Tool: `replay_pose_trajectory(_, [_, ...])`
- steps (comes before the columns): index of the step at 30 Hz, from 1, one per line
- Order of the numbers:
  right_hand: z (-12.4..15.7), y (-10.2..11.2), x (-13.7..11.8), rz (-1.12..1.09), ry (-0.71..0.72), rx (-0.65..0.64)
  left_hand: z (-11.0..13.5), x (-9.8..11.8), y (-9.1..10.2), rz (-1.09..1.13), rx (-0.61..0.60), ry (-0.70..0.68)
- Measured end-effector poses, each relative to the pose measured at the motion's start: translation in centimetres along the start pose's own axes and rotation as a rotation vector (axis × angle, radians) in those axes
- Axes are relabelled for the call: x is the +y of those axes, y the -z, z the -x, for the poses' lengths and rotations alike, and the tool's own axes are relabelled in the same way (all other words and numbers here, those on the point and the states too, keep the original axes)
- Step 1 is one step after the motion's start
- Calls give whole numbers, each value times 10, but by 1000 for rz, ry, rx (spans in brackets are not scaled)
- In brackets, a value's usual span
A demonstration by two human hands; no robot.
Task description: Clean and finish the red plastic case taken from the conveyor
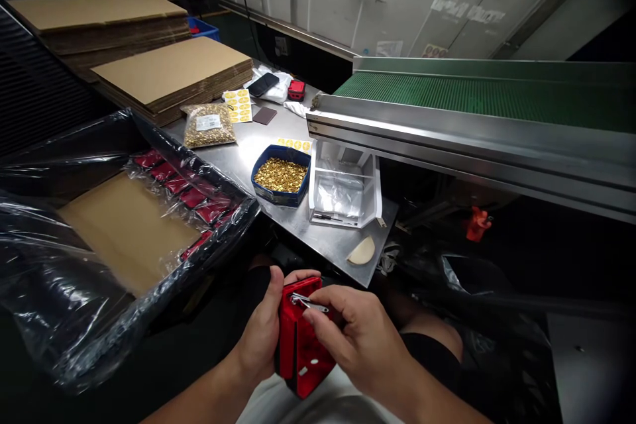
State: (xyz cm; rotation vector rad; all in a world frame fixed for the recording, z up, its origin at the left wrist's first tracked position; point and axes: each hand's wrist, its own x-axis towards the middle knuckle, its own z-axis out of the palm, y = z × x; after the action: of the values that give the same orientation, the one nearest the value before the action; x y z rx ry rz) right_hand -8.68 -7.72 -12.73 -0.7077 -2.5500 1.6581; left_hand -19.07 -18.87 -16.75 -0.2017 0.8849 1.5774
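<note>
My left hand [261, 331] is wrapped round a red plastic casing [301, 344], held upright over my lap at the bottom middle. My right hand [355, 338] pinches a small silver metal clip [309, 303] against the casing's top edge. A blue tray [281, 176] full of small gold-coloured parts sits on the steel table [263, 136] just beyond. Next to it stands a clear plastic box [344, 187] holding clear bags and a small tool.
On the left, a box lined with black plastic [124, 225] holds a cardboard sheet and a row of red parts. Flat cardboard stacks [171, 73], a bag of gold parts [209, 124], sticker sheets and a phone lie behind. A green conveyor [477, 96] runs on the right.
</note>
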Motion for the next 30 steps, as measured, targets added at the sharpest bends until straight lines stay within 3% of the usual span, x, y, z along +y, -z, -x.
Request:
replay_pose_trajectory(3, [1,2,3,-50,17,-11,1,-1,1,16,-11,6])
replay_pose_trajectory(6, [1,6,10,-33,67,117,2,-1,1,66,-29,17])
replay_pose_trajectory(9, [1,11,18,163,272,239,3,0,1,130,-53,41])
replay_pose_trajectory(14, [-1,9,21,466,563,174,3,1,1,186,-34,146])
replay_pose_trajectory(22, [-3,7,21,557,645,180,3,0,-2,321,-176,217])
replay_pose_trajectory(30, [0,11,26,540,662,184,2,-4,-2,329,-190,248])
